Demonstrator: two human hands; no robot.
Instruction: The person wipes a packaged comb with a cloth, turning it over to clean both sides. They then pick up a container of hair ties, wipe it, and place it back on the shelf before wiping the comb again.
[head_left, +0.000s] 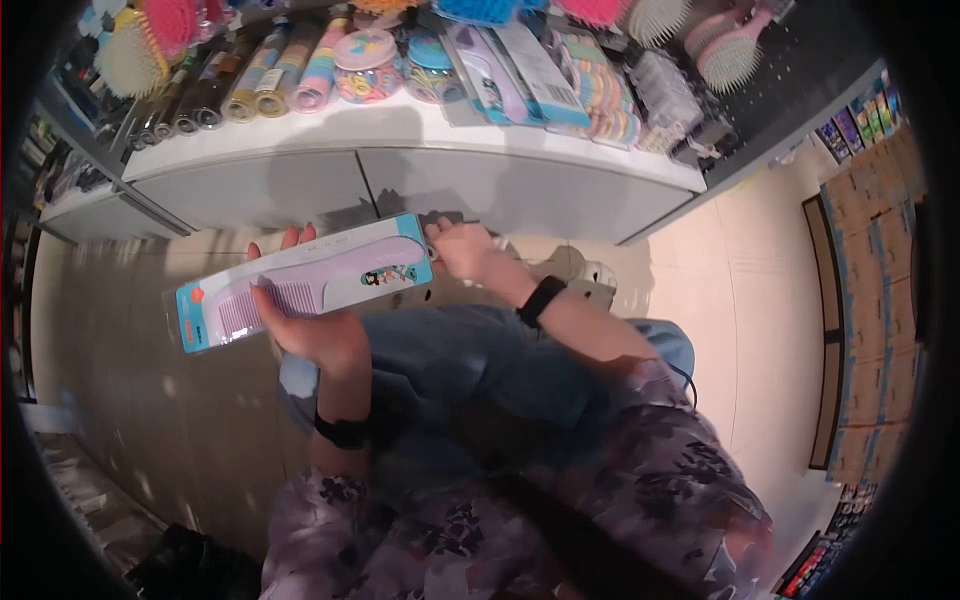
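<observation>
A lilac comb (320,278) in a clear-fronted pack with a white and blue backing card lies across my left hand (315,335). The thumb of that hand presses on the front near the comb's teeth, and its fingers come up behind the far edge. My right hand (465,250) is closed at the pack's right end, its fingertips right at the blue edge. Something dark shows behind those fingers; I cannot tell whether they pinch the card itself. The pack is held slanting above my knees, in front of the low shelf.
Ahead, a white shelf (420,125) carries more packaged combs (495,75), jars of hair ties (367,70), rolled tubes (320,70) and clear boxes (660,90). Hairbrushes (728,62) hang above. Stacked cardboard boxes (875,300) stand at the right, beyond the tiled floor (700,290).
</observation>
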